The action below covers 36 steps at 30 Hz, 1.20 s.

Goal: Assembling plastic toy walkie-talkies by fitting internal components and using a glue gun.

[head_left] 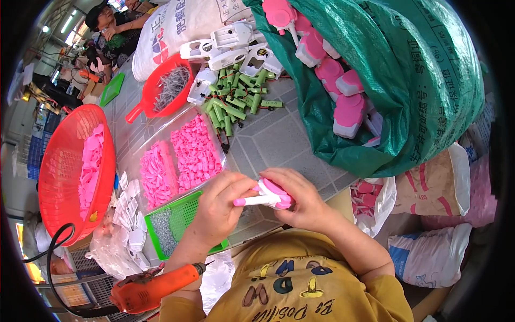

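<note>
In front of my chest, my right hand (303, 199) is closed around a small pink-and-white plastic device (276, 196) with a rounded pink face. From it a white stem with a pink tip points left. My left hand (217, 209) is closed too, its fingertips pinching the device's near left side. Just left of my hands are a clear tray (222, 161) of small pink plastic parts and a green basket (153, 236) holding tiny metal pieces, perhaps screws. Green cylindrical battery cells (230, 99) with wires lie in a heap beyond, beside white plastic housings (233, 35).
A green woven sack (407, 96) at the right holds pink-and-white units. A red basket (48, 166) of pink pieces stands left, near a red scoop (147, 96) of grey bits. An orange electric screwdriver (155, 290) hangs by my left forearm. Another person (115, 32) sits far left.
</note>
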Each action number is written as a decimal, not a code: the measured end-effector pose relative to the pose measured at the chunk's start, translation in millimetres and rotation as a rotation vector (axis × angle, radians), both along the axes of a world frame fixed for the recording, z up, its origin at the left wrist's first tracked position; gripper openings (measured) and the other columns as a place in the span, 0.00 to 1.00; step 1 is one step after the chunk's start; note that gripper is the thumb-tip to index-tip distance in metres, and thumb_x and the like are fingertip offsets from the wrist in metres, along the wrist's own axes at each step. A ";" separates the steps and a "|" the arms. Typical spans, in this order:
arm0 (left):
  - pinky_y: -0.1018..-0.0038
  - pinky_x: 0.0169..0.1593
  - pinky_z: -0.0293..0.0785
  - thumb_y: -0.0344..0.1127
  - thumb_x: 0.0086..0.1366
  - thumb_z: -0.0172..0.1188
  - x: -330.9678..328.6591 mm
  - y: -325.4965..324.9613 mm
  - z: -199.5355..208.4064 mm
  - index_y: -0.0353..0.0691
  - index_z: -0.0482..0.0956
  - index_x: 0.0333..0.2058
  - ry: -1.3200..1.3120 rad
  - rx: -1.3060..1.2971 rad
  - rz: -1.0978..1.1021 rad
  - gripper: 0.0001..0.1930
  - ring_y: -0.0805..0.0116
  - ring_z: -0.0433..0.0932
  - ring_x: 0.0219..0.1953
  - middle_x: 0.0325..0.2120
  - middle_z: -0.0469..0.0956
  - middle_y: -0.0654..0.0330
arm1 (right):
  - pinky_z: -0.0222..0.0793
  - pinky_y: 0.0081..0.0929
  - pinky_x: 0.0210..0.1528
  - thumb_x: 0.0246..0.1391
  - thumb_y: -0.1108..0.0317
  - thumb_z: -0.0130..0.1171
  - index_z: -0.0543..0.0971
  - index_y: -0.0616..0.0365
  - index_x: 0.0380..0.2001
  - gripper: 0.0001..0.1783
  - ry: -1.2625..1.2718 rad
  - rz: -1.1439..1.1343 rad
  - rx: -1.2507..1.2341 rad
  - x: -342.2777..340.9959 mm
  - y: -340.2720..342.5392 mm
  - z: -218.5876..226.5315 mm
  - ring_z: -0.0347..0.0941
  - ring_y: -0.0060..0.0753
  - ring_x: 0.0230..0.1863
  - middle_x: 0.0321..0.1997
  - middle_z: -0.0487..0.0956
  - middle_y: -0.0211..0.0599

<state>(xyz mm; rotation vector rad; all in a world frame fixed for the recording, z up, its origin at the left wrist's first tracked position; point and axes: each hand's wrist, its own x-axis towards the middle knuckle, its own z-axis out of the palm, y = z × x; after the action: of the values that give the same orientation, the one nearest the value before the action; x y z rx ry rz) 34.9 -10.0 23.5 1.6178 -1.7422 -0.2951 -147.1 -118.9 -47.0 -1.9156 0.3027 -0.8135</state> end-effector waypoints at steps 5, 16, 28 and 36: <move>0.63 0.41 0.77 0.18 0.54 0.65 6.4 0.1 2.0 0.36 0.82 0.44 0.001 -0.016 -0.097 0.17 0.53 0.81 0.38 0.38 0.79 0.53 | 0.70 0.44 0.60 0.39 0.75 0.64 0.74 0.62 0.59 0.37 -0.004 0.019 0.026 -1.9 -2.0 -1.2 0.73 0.57 0.58 0.57 0.77 0.51; 0.60 0.47 0.77 0.23 0.60 0.63 7.3 4.3 -24.4 0.33 0.77 0.42 -0.068 0.182 -0.043 0.11 0.48 0.79 0.42 0.38 0.79 0.50 | 0.64 0.30 0.64 0.51 0.72 0.69 0.56 0.59 0.72 0.48 -0.007 0.033 0.855 -8.0 -5.5 -9.6 0.67 0.29 0.63 0.63 0.71 0.39; 0.65 0.47 0.77 0.24 0.60 0.65 -4.5 9.0 -18.5 0.36 0.80 0.44 0.050 0.294 -0.043 0.13 0.54 0.79 0.43 0.40 0.78 0.53 | 0.69 0.32 0.59 0.49 0.73 0.67 0.62 0.59 0.66 0.41 -0.239 -0.035 1.246 -5.1 -10.9 -16.1 0.72 0.31 0.56 0.56 0.73 0.36; 0.72 0.45 0.77 0.21 0.57 0.69 -14.2 4.6 -13.6 0.35 0.82 0.44 0.327 0.206 0.028 0.15 0.64 0.81 0.41 0.39 0.80 0.56 | 0.71 0.34 0.59 0.41 0.82 0.62 0.53 0.55 0.71 0.52 -0.177 -0.047 1.182 4.5 1.9 -11.6 0.73 0.36 0.58 0.58 0.71 0.39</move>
<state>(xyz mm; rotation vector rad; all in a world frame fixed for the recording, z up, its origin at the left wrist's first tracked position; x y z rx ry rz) 20.7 -5.4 9.9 1.6285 -1.4761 -0.7050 -142.6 -117.0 -58.6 -0.7299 0.5603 -0.5995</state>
